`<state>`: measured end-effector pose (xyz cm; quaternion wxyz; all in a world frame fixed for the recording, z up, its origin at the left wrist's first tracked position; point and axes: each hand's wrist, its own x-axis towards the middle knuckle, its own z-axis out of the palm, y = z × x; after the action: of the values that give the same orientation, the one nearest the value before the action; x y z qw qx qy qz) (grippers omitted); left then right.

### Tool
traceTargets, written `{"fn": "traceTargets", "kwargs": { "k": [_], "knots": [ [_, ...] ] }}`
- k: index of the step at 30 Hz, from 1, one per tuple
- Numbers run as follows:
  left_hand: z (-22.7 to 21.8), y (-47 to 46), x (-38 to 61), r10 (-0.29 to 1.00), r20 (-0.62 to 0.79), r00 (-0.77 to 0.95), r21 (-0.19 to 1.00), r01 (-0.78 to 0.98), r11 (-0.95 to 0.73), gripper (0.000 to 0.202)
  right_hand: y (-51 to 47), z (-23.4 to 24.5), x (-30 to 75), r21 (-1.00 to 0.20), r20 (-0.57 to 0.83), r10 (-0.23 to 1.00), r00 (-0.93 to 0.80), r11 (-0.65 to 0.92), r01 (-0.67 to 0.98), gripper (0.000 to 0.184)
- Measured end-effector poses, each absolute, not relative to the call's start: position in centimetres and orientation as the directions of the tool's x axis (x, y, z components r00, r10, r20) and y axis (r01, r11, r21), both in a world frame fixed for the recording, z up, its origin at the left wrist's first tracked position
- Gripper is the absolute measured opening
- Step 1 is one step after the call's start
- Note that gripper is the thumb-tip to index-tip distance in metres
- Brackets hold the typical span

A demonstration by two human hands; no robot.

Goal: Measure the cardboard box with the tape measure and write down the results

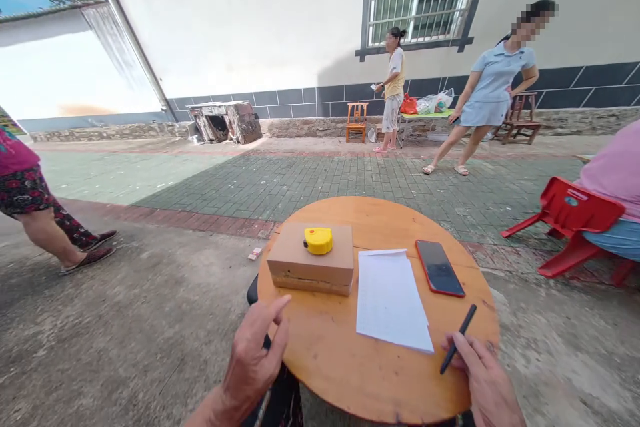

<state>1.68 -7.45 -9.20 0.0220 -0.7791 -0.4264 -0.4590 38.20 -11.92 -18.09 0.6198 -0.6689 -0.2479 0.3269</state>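
My right hand rests on the near right edge of a round wooden table, closed on a black pen that points up toward a red-cased phone. My left hand hovers at the table's near left edge, loosely curled with the index finger stretched toward a cardboard box; it holds nothing. A yellow tape measure sits on top of the box. A white sheet of paper lies between the box and the phone, just left of the pen.
A person in pink sits on a red plastic chair at the right. Another person's legs pass at the left. Two people stand by the far wall near a wooden chair and a green table with bags.
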Motion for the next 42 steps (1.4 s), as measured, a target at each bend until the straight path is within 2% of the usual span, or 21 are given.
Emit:
{"fn": "traceTargets", "kwargs": {
  "k": [2,4,6,9,11,15,20,25,35,42],
  "knots": [
    [-5.8,-6.8,-1.1,0.65,0.757,0.068,0.354,0.793,-0.495,0.025,-11.5,-17.4,38.1,-0.989,-0.132,0.703,0.699,-0.043,-0.143,0.033],
    [-4.4,-6.4,-1.7,0.627,0.778,0.019,0.353,0.813,-0.463,0.021,-11.1,-16.0,37.6,-0.978,-0.091,0.728,0.68,0.063,-0.198,0.032],
    [-5.2,-6.8,-0.1,0.657,0.746,0.11,0.377,0.744,-0.552,0.02,-10.8,-14.3,37.0,-0.978,-0.041,0.737,0.674,0.107,-0.177,0.031],
    [-9.0,-9.3,5.4,0.699,0.639,0.32,0.467,0.561,-0.683,0.022,-10.5,-12.6,36.2,-0.99,0.037,0.755,0.655,0.118,-0.079,0.031],
    [-11.6,-11.0,9.7,0.72,0.514,0.466,0.535,0.481,-0.694,0.025,-10.6,-12.3,35.9,-0.994,0.072,0.795,0.602,0.106,-0.021,0.028],
    [-14.3,-11.9,15.7,0.714,0.362,0.6,0.615,0.422,-0.666,0.028,-10.6,-13.2,35.6,-0.999,0.051,0.885,0.462,0.052,0.011,0.028],
    [-15.2,-10.0,17.8,0.724,0.304,0.619,0.581,0.482,-0.656,0.031,-9.6,-14.4,35.1,-0.996,0.054,0.91,0.411,0.018,0.092,0.029],
    [-16.0,-9.4,18.2,0.743,0.256,0.618,0.548,0.541,-0.638,0.029,-8.9,-15.7,34.5,-0.997,0.025,0.925,0.378,-0.006,0.08,0.027],
    [-16.0,-9.3,18.1,0.714,0.241,0.658,0.523,0.531,-0.666,0.037,-9.3,-16.0,35.3,-0.994,-0.008,0.948,0.318,-0.043,0.103,0.023],
    [-16.2,-9.5,18.0,0.715,0.243,0.656,0.516,0.536,-0.668,0.035,-10.1,-16.9,35.2,-0.961,0.028,0.962,0.273,-0.049,0.272,0.018]
  ]
}}
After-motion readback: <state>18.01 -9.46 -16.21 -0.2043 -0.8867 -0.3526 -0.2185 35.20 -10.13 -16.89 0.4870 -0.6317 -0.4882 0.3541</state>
